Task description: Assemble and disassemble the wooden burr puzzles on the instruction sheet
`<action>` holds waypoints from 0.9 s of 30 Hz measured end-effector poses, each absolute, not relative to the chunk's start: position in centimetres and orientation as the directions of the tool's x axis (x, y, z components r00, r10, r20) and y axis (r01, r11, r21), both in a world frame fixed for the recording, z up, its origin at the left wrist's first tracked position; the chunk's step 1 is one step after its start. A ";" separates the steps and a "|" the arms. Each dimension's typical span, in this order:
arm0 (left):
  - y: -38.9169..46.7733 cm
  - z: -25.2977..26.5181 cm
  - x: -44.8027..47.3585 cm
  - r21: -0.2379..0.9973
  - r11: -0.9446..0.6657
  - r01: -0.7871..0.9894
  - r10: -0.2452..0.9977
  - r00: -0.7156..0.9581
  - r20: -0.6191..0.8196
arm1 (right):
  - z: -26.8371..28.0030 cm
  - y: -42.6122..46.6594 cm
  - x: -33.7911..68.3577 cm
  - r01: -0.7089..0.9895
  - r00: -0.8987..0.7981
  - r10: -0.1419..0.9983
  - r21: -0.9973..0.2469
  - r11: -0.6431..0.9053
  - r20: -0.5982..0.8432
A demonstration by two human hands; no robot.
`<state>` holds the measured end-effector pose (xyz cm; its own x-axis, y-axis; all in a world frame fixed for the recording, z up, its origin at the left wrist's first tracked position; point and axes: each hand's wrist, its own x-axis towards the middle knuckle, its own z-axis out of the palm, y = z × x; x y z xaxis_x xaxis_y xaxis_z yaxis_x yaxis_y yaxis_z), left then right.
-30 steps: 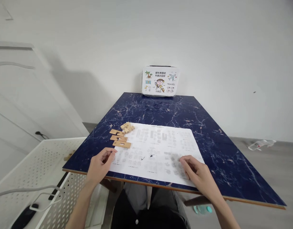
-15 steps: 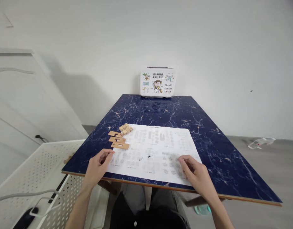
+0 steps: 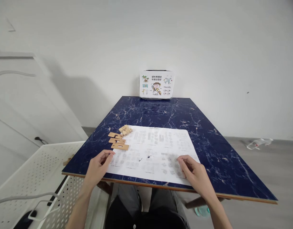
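A white printed sheet (image 3: pixel 151 165) lies flat near the front edge of the dark blue marbled table (image 3: pixel 158 111). My left hand (image 3: pixel 100 163) rests at the sheet's left edge, fingers curled in toward the thumb, with nothing visible in them. On the sheet's lower right, my right hand (image 3: pixel 193 170) rests with fingers loosely curled and no object showing. Just beyond my left hand, several flat wooden pieces with cut-out slots (image 3: pixel 120 146) overlap the sheet's left side. A cluster of small wooden blocks (image 3: pixel 125 129) sits at its upper left corner.
A white case with cartoon prints (image 3: pixel 156 85) stands at the table's far edge against the wall. To the left is a white perforated rack (image 3: pixel 37 171) with a cable (image 3: pixel 24 194). A clear plastic item (image 3: pixel 259 143) lies on the floor at right.
The view has shifted slightly. Both hands, the sheet and the wooden pieces keep their places.
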<state>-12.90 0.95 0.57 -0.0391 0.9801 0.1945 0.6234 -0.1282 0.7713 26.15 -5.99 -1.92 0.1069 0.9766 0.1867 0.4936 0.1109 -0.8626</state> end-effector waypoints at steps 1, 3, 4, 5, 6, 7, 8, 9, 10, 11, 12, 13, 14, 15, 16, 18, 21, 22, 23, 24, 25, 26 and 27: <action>0.9 0.6 -12.9 0.771 -0.128 0.623 0.980 -0.039 0.194 | -1.9 -6.0 26.1 0.493 0.105 0.978 -0.863 0.108 0.182; 0.8 0.7 -12.8 0.771 -0.126 0.624 0.981 -0.038 0.191 | -1.8 -6.0 26.2 0.488 0.106 0.979 -0.867 0.100 0.172; 0.8 0.8 -12.8 0.771 -0.123 0.625 0.981 -0.039 0.188 | -1.8 -6.0 26.2 0.485 0.107 0.980 -0.869 0.097 0.169; 0.8 0.8 -12.7 0.771 -0.121 0.625 0.981 -0.042 0.188 | -1.8 -6.0 26.2 0.481 0.109 0.980 -0.872 0.095 0.167; 0.8 0.8 -12.7 0.770 -0.121 0.626 0.981 -0.043 0.189 | -1.8 -6.0 26.2 0.477 0.110 0.980 -0.874 0.094 0.166; 0.8 0.8 -12.7 0.769 -0.122 0.628 0.981 -0.043 0.191 | -1.9 -6.1 26.2 0.473 0.111 0.980 -0.876 0.094 0.165; 0.8 0.8 -12.8 0.766 -0.126 0.630 0.980 -0.041 0.195 | -1.9 -6.1 26.2 0.470 0.113 0.980 -0.878 0.093 0.164; 0.8 0.8 -12.8 0.763 -0.130 0.633 0.979 -0.038 0.199 | -2.0 -6.1 26.2 0.469 0.115 0.980 -0.878 0.092 0.164; 0.9 0.7 -12.9 0.760 -0.134 0.636 0.979 -0.034 0.201 | -2.0 -6.1 26.2 0.468 0.116 0.980 -0.879 0.090 0.162; 0.9 0.5 -13.0 0.757 -0.135 0.639 0.979 -0.032 0.202 | -2.1 -6.1 26.2 0.468 0.117 0.980 -0.879 0.088 0.160; 1.0 0.4 -13.1 0.756 -0.135 0.640 0.979 -0.032 0.202 | -2.1 -6.1 26.2 0.468 0.116 0.981 -0.880 0.085 0.157; 1.1 0.2 -13.2 0.756 -0.135 0.640 0.979 -0.032 0.202 | -2.2 -6.0 26.2 0.468 0.116 0.981 -0.880 0.082 0.154; 1.2 0.1 -13.3 0.758 -0.135 0.638 0.979 -0.034 0.203 | -2.3 -6.0 26.3 0.469 0.116 0.982 -0.880 0.079 0.150; 1.2 -0.1 -13.3 0.760 -0.136 0.635 0.978 -0.034 0.204 | -2.3 -6.0 26.3 0.468 0.117 0.982 -0.880 0.075 0.145; 1.2 -0.2 -13.3 0.762 -0.138 0.632 0.978 -0.034 0.204 | -2.4 -6.0 26.3 0.468 0.119 0.983 -0.881 0.071 0.142; 1.3 -0.3 -13.3 0.764 -0.139 0.630 0.978 -0.035 0.207 | -2.4 -6.0 26.3 0.470 0.121 0.983 -0.880 0.065 0.137; 1.2 -0.2 -13.2 0.764 -0.136 0.631 0.977 -0.043 0.210 | -2.4 -6.0 26.4 0.473 0.122 0.983 -0.879 0.062 0.135; 1.2 -0.1 -13.2 0.766 -0.135 0.629 0.976 -0.047 0.211 | -2.4 -6.0 26.4 0.473 0.122 0.983 -0.879 0.062 0.135; 1.1 -0.1 -13.2 0.767 -0.134 0.627 0.976 -0.050 0.212 | -2.4 -6.0 26.4 0.473 0.121 0.984 -0.879 0.061 0.134; 1.1 -0.1 -13.2 0.769 -0.133 0.626 0.976 -0.052 0.211 | -2.5 -6.0 26.4 0.472 0.121 0.984 -0.879 0.060 0.132; 1.1 -0.1 -13.2 0.769 -0.132 0.625 0.976 -0.053 0.211 | -2.5 -5.9 26.4 0.473 0.121 0.984 -0.879 0.058 0.130; 1.1 -0.1 -13.2 0.769 -0.130 0.626 0.976 -0.054 0.209 | -2.5 -5.9 26.4 0.475 0.122 0.984 -0.878 0.056 0.129; 1.2 -0.2 -13.2 0.767 -0.129 0.628 0.977 -0.053 0.208 | -2.6 -6.0 26.4 0.478 0.122 0.984 -0.877 0.054 0.128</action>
